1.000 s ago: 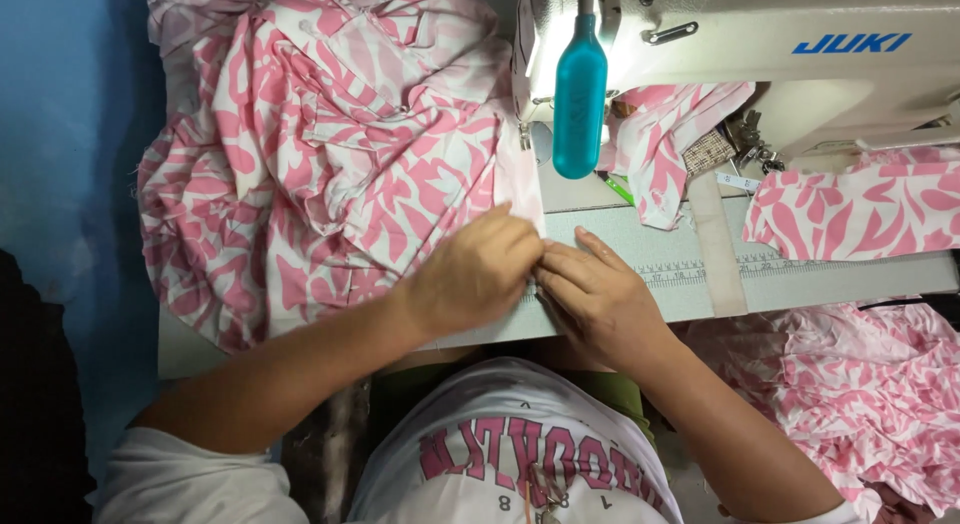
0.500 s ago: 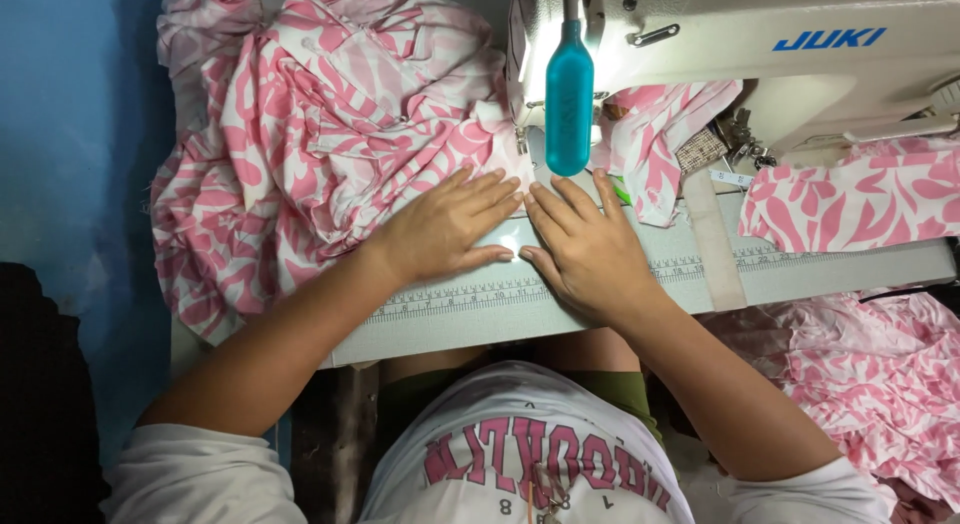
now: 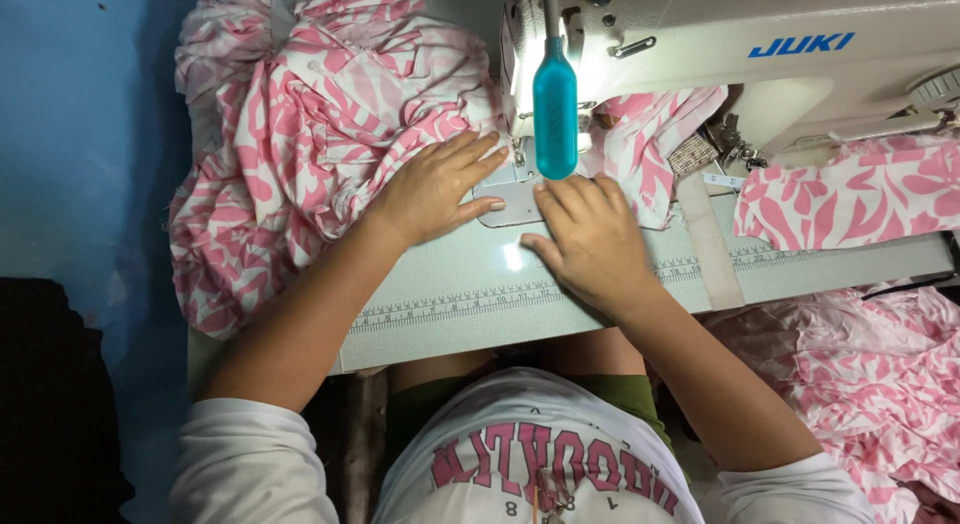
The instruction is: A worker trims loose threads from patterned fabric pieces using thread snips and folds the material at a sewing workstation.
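My left hand (image 3: pixel 432 189) lies flat with fingers spread on the edge of a heap of pink and white leaf-print cloth (image 3: pixel 310 134), its fingertips by the metal needle plate (image 3: pixel 512 206). My right hand (image 3: pixel 588 239) rests palm down on the pale machine bed (image 3: pixel 470 284), fingers pointing at the needle area under a teal lamp head (image 3: pixel 555 109). Neither hand grips anything. The needle itself is hidden behind the lamp.
A cream sewing machine (image 3: pixel 760 54) fills the top right. More pink print cloth lies behind the needle (image 3: pixel 650 144), on the right of the bed (image 3: pixel 850 199) and hangs at lower right (image 3: pixel 880 384). A printed ruler strip (image 3: pixel 450 306) runs along the bed. A blue wall (image 3: pixel 80 134) stands left.
Both hands have moved away from me, from the bed's front edge up to the needle plate. They were bunched together; now they lie flat and apart.
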